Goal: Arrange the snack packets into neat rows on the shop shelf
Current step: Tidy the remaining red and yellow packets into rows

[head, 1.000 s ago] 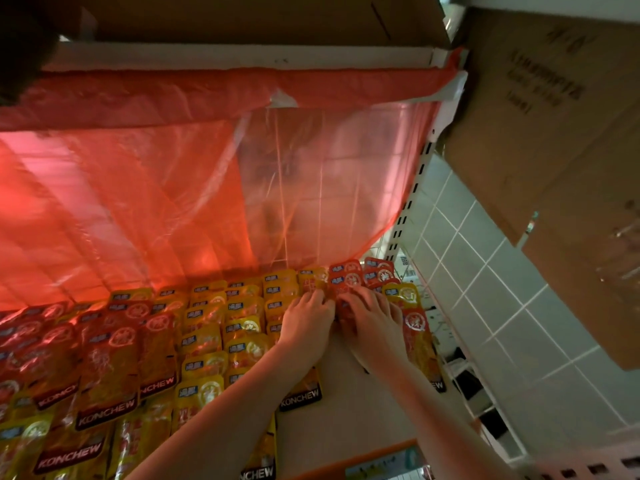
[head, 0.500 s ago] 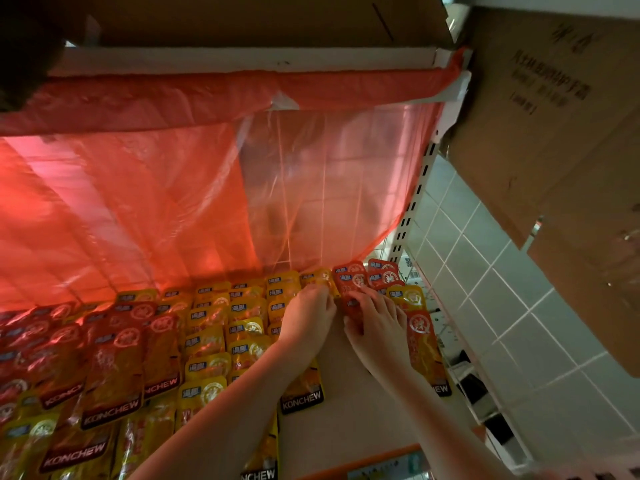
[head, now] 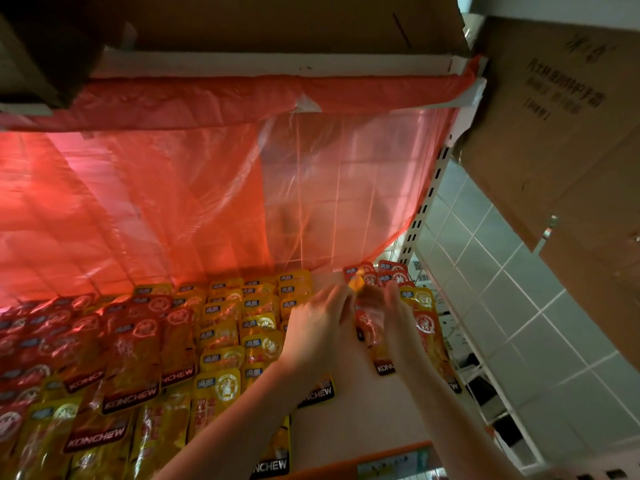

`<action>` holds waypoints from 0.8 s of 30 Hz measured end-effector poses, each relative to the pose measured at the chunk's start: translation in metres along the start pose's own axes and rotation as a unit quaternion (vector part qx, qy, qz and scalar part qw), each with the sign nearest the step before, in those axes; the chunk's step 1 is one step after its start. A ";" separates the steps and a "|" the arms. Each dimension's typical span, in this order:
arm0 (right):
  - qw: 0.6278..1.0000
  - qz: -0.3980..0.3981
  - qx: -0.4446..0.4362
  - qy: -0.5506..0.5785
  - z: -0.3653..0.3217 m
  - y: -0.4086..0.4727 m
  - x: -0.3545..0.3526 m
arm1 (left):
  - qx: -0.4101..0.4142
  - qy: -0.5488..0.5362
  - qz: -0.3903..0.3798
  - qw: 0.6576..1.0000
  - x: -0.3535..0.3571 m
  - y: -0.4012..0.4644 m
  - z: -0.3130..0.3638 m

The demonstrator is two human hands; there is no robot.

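Observation:
Yellow snack packets (head: 221, 358) lie in overlapping rows on the pale shelf (head: 363, 410), with red-tinted packets (head: 131, 358) further left. Small red packets (head: 391, 271) sit at the back right, and a column of packets (head: 427, 327) runs along the right edge. My left hand (head: 318, 330) and my right hand (head: 398, 327) face each other over the bare strip. Together they hold one orange-red snack packet (head: 374, 337), raised off the shelf. Its top corner pokes up between my fingertips. Motion blur hides the exact finger positions.
A translucent red plastic sheet (head: 207, 202) hangs from the upper shelf down to the back packets. Cardboard boxes (head: 554, 133) sit above and at the right. A perforated upright (head: 429, 202) and a tiled wall (head: 519, 306) border the right side. A price label strip (head: 391, 467) marks the front edge.
Both hands were pressing flat on packets at the back of the bare strip. They have now lifted and turned towards each other, raising one packet between them.

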State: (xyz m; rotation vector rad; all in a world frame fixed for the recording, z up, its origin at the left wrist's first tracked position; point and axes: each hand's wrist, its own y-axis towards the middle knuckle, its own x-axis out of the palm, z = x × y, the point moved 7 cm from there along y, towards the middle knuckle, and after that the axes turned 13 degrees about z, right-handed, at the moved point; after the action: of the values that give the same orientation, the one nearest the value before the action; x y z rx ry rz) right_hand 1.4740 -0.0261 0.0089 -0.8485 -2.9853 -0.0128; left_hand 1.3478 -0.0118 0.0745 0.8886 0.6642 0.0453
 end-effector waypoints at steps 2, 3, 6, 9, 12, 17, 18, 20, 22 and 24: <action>0.983 0.001 0.155 0.100 0.005 -0.006 0.001 | 0.076 0.001 -0.018 0.997 -0.009 -0.012 0.014; 0.975 -0.012 0.196 0.102 0.006 -0.011 0.004 | 0.103 -0.007 -0.035 0.994 -0.012 -0.019 0.019; 0.986 -0.052 0.156 0.031 0.004 -0.020 0.010 | 0.143 -0.004 -0.072 0.987 -0.018 -0.040 0.027; 0.995 -0.053 0.062 -0.052 0.013 -0.023 0.008 | 0.153 -0.004 -0.115 0.982 -0.019 -0.057 0.028; 0.991 -0.035 -0.001 -0.129 0.025 -0.026 0.003 | 0.134 -0.013 -0.143 0.980 -0.028 -0.067 0.020; 0.988 -0.057 -0.038 -0.137 0.026 -0.050 0.016 | 0.056 0.042 -0.123 0.990 -0.053 -0.072 -0.016; 0.985 -0.054 -0.049 -0.156 0.030 -0.055 0.018 | 0.043 0.061 -0.119 0.990 -0.057 -0.074 -0.025; 0.978 -0.039 -0.091 -0.184 0.033 -0.063 0.023 | 0.007 0.091 -0.116 0.989 -0.063 -0.077 -0.039; 0.969 -0.021 -0.140 -0.204 0.032 -0.068 0.029 | -0.012 0.124 -0.120 0.985 -0.066 -0.080 -0.049; 0.964 -0.029 -0.156 -0.213 0.033 -0.073 0.036 | -0.014 0.148 -0.124 0.981 -0.068 -0.084 -0.055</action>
State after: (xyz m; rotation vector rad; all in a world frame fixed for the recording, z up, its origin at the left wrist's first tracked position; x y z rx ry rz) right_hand 1.4038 -0.0692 -0.0228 -0.8854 -3.4757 -0.3580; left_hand 1.2431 -0.0474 0.0241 0.7719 1.0456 -0.0379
